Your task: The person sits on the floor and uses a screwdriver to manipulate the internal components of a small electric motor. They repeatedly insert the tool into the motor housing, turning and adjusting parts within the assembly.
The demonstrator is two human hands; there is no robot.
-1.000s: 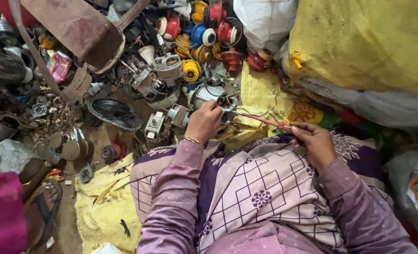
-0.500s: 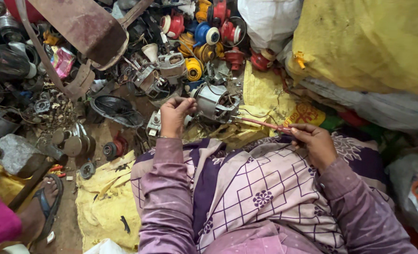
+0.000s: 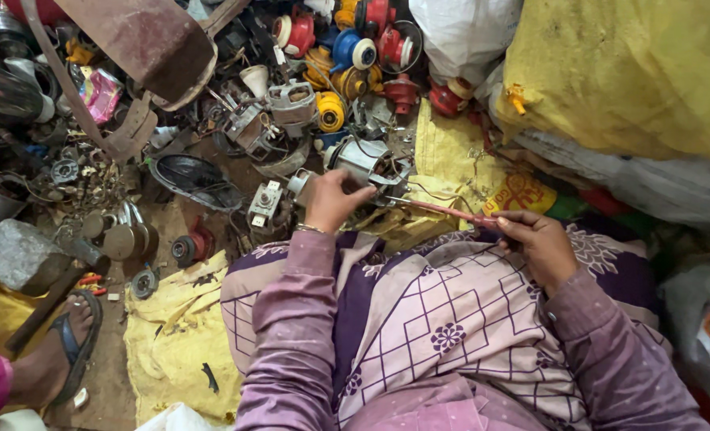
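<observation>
Gripping small grey motor (image 3: 367, 164) in left hand (image 3: 331, 199), right hand (image 3: 540, 243) grip closed round red-handled screwdriver (image 3: 443, 211)

Floor (image 3: 115, 375): bare dirt, partly covered by yellow cloth (image 3: 175, 343).
Back: heap of motor scrap (image 3: 323, 72), red, yellow, blue.
Right: yellow sack (image 3: 634, 72) above white sack (image 3: 458, 32).
Left: grey stone (image 3: 19, 255), rusty metal scoop (image 3: 143, 40).
Light: soft, even.

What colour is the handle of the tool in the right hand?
Reddish-pink, a long thin screwdriver held by the right hand; the head view, the only one, shows it.
</observation>
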